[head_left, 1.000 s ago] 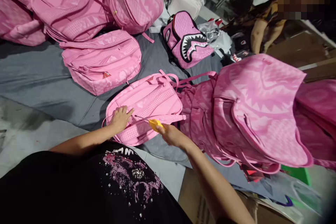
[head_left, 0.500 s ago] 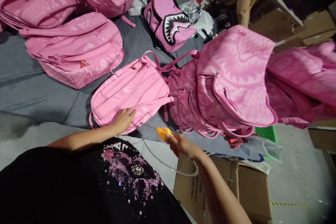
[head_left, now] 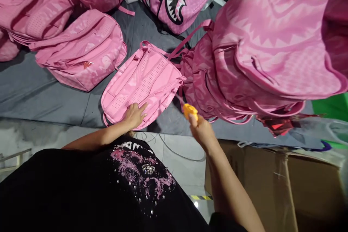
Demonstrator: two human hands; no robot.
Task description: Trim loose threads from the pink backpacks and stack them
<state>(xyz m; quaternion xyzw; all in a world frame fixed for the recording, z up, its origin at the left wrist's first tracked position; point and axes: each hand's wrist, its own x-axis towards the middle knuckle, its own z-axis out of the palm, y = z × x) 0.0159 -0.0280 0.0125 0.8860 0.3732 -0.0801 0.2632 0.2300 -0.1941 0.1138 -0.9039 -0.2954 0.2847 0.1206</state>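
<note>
A pink backpack lies back-side up on a grey cloth just in front of me. My left hand rests flat on its near lower edge, fingers spread. My right hand is closed around a small yellow tool, held up to the right of the backpack and next to a stack of pink backpacks. A thin clear tube curves over the floor below the hand.
More pink backpacks lie at the left and back. A pink bag with a shark mouth print stands behind. A brown cardboard box sits at lower right, a green sheet at the right edge.
My right hand with the yellow tool has lifted off the backpack and moved right, toward the stack. My left hand slid to the backpack's near edge. The view has swung closer and to the right.
</note>
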